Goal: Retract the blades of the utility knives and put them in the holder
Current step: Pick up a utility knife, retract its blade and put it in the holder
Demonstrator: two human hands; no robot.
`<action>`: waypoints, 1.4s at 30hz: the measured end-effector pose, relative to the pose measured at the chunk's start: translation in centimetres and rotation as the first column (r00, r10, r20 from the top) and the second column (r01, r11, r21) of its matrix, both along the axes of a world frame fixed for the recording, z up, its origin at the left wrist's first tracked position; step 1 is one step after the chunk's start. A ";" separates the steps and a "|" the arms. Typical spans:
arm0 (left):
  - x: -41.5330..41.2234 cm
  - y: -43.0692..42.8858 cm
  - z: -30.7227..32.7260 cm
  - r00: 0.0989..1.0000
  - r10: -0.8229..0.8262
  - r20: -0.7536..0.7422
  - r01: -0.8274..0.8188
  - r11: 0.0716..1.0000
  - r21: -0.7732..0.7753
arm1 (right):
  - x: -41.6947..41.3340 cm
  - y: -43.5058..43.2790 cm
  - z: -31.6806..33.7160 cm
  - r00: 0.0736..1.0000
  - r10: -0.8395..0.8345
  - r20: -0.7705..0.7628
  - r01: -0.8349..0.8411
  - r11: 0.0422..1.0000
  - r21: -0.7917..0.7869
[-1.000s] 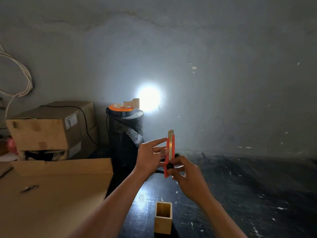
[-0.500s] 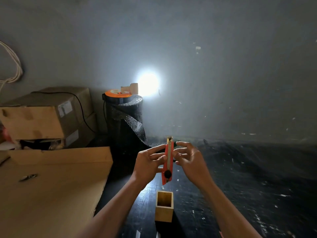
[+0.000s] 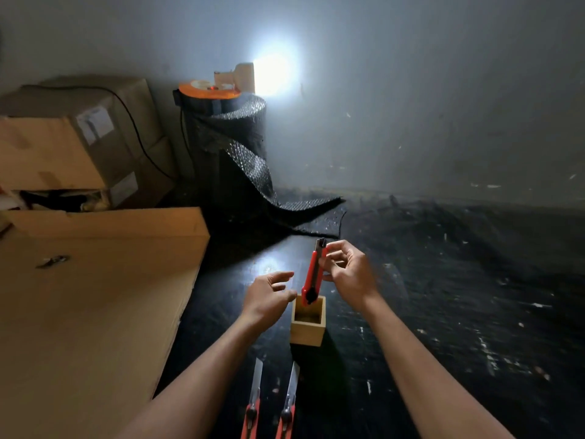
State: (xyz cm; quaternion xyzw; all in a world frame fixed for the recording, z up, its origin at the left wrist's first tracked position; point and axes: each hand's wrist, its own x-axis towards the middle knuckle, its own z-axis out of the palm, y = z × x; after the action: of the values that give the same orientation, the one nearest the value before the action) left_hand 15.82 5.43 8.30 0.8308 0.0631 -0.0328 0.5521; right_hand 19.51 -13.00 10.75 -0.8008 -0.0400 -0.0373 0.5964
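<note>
My right hand (image 3: 348,270) pinches a red utility knife (image 3: 312,274) near its top, blade drawn in, its black tail end hanging just over the mouth of the square wooden holder (image 3: 308,326). Just left of the holder my left hand (image 3: 269,296) hovers with its fingers apart and nothing in them. Two more red utility knives (image 3: 253,403) (image 3: 289,403) lie side by side on the dark table in front of the holder, each with its long steel blade extended away from me.
A flat cardboard sheet (image 3: 95,296) covers the left of the table (image 3: 443,312). Stacked cardboard boxes (image 3: 72,144) stand at the back left. A black bubble-wrap roll (image 3: 228,153) with an orange reel on top stands at the wall, beside a bright lamp.
My left hand has let go of the knife and dropped beside the holder. My right hand has taken the knife and lowered it over the holder. The view tilted down, revealing two knives.
</note>
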 end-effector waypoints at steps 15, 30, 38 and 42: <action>0.2 -2.4 -7.6 0.991 -0.105 -0.083 0.121 0.966 0.227 | 1.3 1.0 -9.2 0.986 -0.063 -0.155 0.019 0.963 -0.269; 0.2 -2.6 -9.1 0.997 0.011 -0.079 0.007 0.975 0.221 | 1.5 1.2 -10.6 0.975 -0.062 -0.215 -0.016 0.939 -0.343; -0.1 -2.2 -9.1 0.997 0.000 -0.072 0.014 0.981 0.196 | 0.2 0.4 -8.1 0.990 -0.069 -0.125 0.013 0.916 -0.401; -1.6 -1.4 -8.7 0.997 0.016 -0.075 0.002 0.973 0.231 | -2.1 0.4 -6.9 0.993 -0.040 -0.114 -0.012 0.907 -0.420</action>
State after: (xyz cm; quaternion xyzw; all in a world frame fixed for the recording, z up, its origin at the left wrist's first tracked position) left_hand 14.24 4.07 -0.42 0.8872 0.0906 -0.0551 0.4491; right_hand 17.39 -12.61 3.88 -0.9114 -0.0053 0.0162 0.4111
